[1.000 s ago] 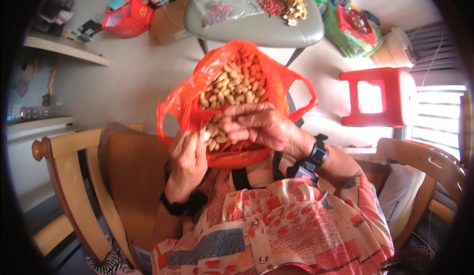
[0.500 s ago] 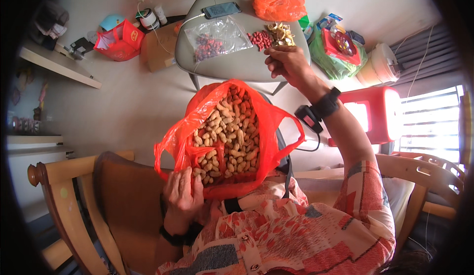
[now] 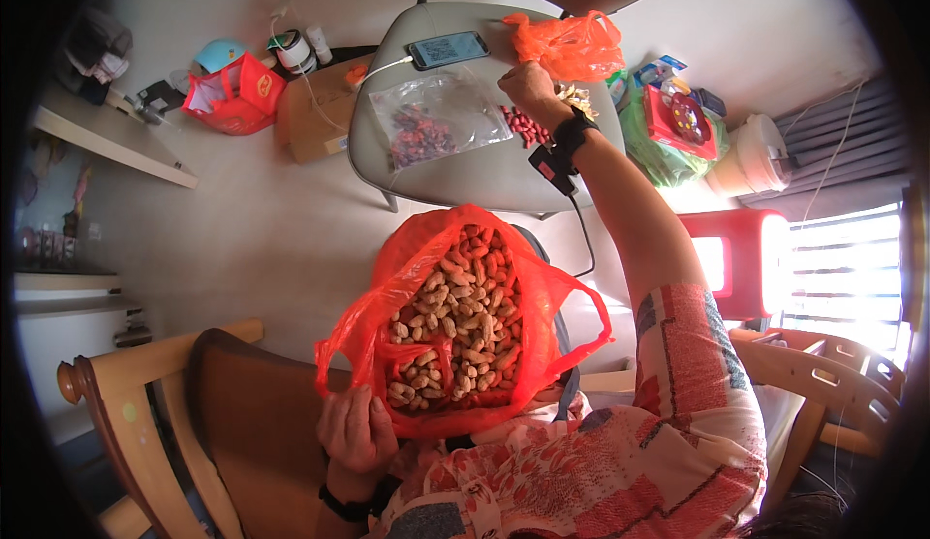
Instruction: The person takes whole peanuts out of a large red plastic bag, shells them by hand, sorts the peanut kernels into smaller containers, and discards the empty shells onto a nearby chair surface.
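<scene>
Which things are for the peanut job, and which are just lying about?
For the job, it seems:
Red plastic bag
Unshelled peanuts inside it
Red kernels on the chair
Shells beside them

Probably just lying about:
Phone
Cardboard box
Red stool
White bucket

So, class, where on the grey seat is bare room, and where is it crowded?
Bare seat runs along the front edge, before the clear bag, and behind the phone. Crowded: the right side, where the right hand, red kernels, shells and orange bag cluster.
</scene>
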Demonstrator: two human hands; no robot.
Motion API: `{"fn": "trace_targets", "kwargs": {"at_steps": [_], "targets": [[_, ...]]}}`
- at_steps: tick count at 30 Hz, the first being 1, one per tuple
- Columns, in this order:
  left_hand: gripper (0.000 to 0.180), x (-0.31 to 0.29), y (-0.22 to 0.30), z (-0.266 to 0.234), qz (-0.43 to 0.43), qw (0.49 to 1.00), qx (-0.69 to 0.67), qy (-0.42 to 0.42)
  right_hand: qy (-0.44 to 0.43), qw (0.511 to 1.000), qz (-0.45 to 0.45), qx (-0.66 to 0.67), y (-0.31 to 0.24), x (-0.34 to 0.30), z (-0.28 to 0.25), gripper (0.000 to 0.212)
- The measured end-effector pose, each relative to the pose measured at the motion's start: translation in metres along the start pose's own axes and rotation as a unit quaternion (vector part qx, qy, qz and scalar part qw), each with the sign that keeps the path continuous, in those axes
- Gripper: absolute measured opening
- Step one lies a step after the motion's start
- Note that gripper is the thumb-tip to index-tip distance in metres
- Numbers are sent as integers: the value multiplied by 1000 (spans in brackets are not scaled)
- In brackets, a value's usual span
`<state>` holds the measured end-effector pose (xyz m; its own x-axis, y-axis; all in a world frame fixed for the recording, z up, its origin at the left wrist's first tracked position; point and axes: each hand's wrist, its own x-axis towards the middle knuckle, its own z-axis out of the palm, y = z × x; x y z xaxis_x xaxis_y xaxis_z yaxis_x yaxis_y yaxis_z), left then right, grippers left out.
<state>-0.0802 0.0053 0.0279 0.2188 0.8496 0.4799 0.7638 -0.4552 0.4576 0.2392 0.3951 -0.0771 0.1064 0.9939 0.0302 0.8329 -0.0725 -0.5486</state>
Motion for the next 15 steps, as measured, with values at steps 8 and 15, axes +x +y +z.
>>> {"fn": "trace_targets", "kwargs": {"at_steps": [8,15], "targets": [[20,5,-5,-1,0,1000,20,-6,-53,996,21,-65,-2,19,16,24],[20,1,1,-3,-6,1000,-6,-2,-151,937,-218,-228,36,43,6,18]]}}
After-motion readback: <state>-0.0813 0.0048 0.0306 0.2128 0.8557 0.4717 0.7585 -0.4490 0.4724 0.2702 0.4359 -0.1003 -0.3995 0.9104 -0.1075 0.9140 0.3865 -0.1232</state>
